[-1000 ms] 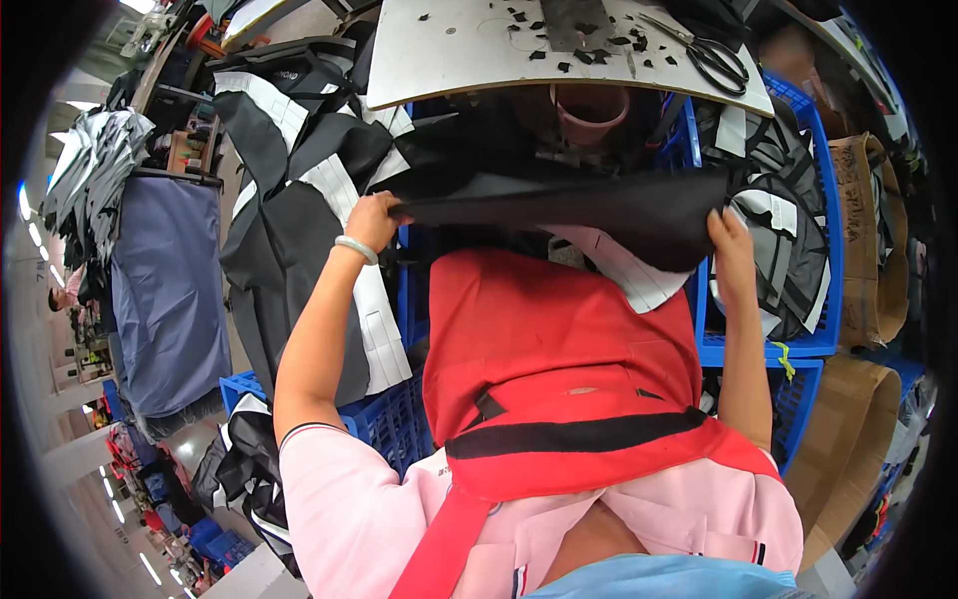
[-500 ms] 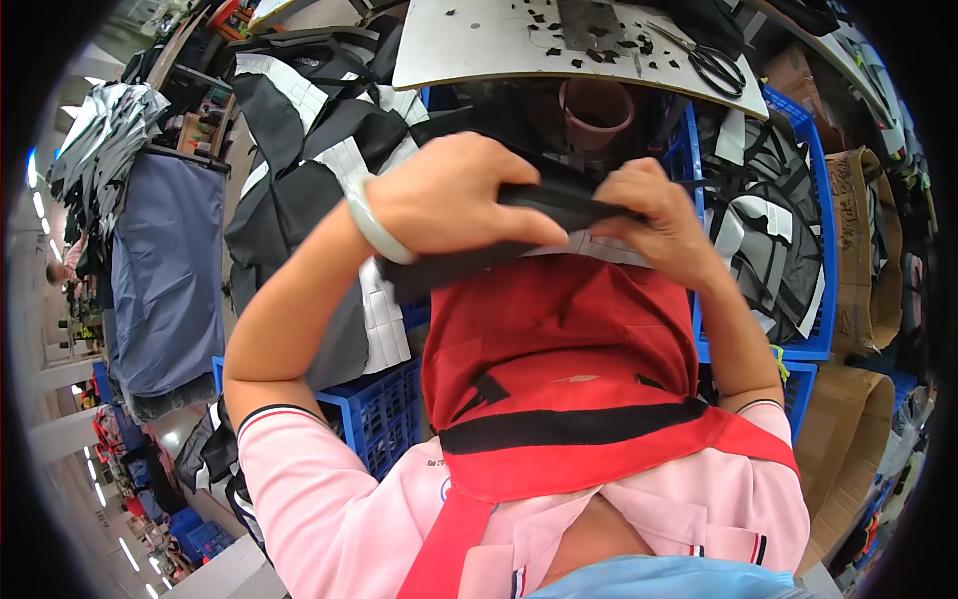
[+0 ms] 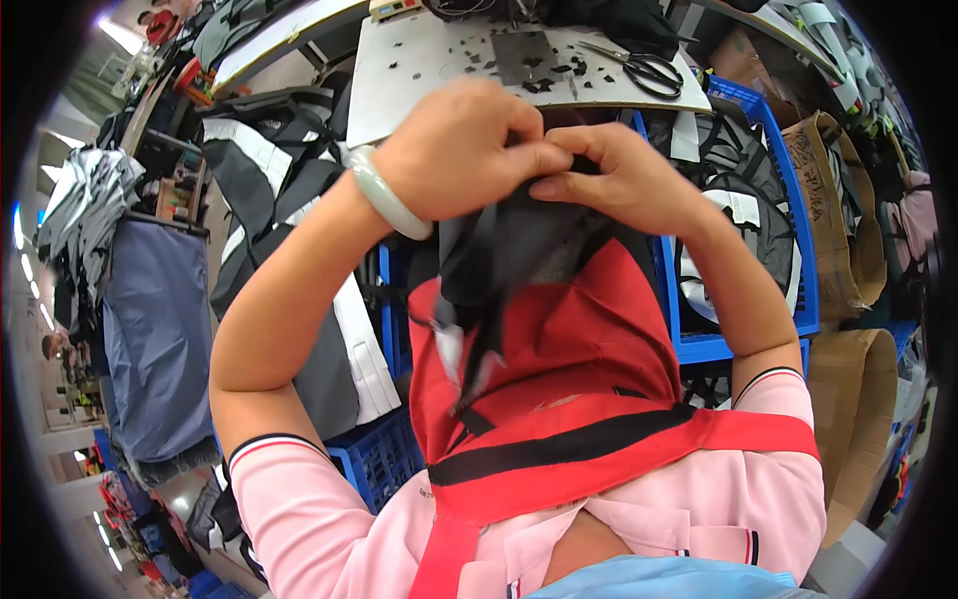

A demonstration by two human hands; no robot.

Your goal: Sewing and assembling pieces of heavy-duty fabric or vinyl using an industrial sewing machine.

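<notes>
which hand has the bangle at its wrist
The left hand: a pale bangle circles its wrist, while the wrist of the right hand is bare.

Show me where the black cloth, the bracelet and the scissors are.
Black cloth (image 3: 529,232): head view, on the upper part of its hanging folds.
Bracelet (image 3: 380,195): head view, on the middle of its pale band.
Scissors (image 3: 630,62): head view, near where blades and handles meet.

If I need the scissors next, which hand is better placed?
Probably the right hand: the scissors lie on the right side of the table, nearer to it than to the left hand. Both seem busy with the black fabric.
</notes>
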